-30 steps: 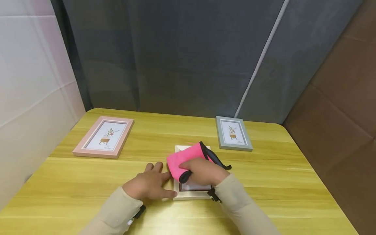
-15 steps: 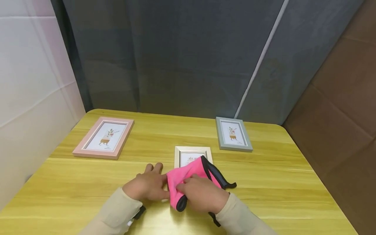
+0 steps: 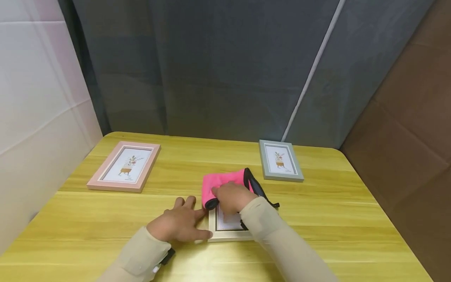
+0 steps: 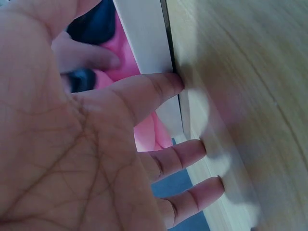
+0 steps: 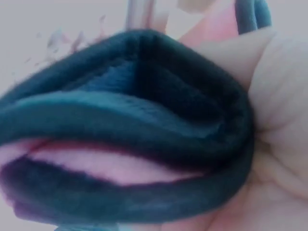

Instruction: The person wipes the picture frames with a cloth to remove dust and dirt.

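Note:
A cream picture frame (image 3: 230, 235) lies flat at the middle of the table, its upper part covered by a folded pink cloth (image 3: 225, 179) with black edging. My right hand (image 3: 232, 197) grips this cloth and presses it on the frame; in the right wrist view the cloth's black-edged folds (image 5: 144, 202) fill most of the picture, against the palm (image 5: 284, 96). My left hand (image 3: 179, 221) has its fingers spread, thumb and index finger touching the frame's left edge. Seen in the left wrist view, the fingertips (image 4: 173, 83) rest at the frame's side (image 4: 151, 38) and on the table.
A pink picture frame (image 3: 149, 166) lies at the back left of the wooden table (image 3: 197, 156). To the back right is a grey-green picture frame (image 3: 266, 168). A dark curtain (image 3: 211, 78) hangs behind the table, with a white wall (image 3: 35, 98) left and a brown one (image 3: 405, 129) right.
My right hand with the pink cloth first came down toward the frame's near edge, then went back up to its far part. My left hand has stayed at the frame's left edge.

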Demonstrator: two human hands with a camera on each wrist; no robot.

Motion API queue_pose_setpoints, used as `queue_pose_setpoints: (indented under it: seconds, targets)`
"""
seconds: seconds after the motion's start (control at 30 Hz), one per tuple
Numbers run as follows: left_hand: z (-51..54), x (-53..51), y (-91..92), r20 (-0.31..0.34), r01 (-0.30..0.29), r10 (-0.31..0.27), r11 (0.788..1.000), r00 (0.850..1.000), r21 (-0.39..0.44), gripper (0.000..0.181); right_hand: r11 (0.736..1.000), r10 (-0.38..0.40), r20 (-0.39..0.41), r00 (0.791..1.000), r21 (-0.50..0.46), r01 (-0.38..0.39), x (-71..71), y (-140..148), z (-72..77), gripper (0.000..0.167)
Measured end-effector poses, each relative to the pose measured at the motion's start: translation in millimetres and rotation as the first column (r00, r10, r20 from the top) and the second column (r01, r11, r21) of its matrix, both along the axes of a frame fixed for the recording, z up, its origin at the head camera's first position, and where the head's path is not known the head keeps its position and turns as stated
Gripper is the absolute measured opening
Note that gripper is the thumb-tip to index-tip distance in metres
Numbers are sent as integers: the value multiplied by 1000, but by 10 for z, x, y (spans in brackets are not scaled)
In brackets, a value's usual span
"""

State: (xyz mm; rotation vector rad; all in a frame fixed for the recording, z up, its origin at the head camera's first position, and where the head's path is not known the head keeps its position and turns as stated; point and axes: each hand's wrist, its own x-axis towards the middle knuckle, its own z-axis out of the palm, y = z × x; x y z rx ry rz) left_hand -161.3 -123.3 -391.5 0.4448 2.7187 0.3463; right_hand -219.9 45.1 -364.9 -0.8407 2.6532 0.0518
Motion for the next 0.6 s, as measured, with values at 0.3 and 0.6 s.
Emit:
queue_pose_setpoints:
  seconds: [0.3,0.6]
  targets:
    - [7,-4,1,-3,-6,6,1000,1000,8,78,993,-32,55,998,-112,38,22,97,-15,62]
    - [-11,4,36,-13,-38,39,999,999,30,57,954,242,26,970,-189,-233,503,347,100,34]
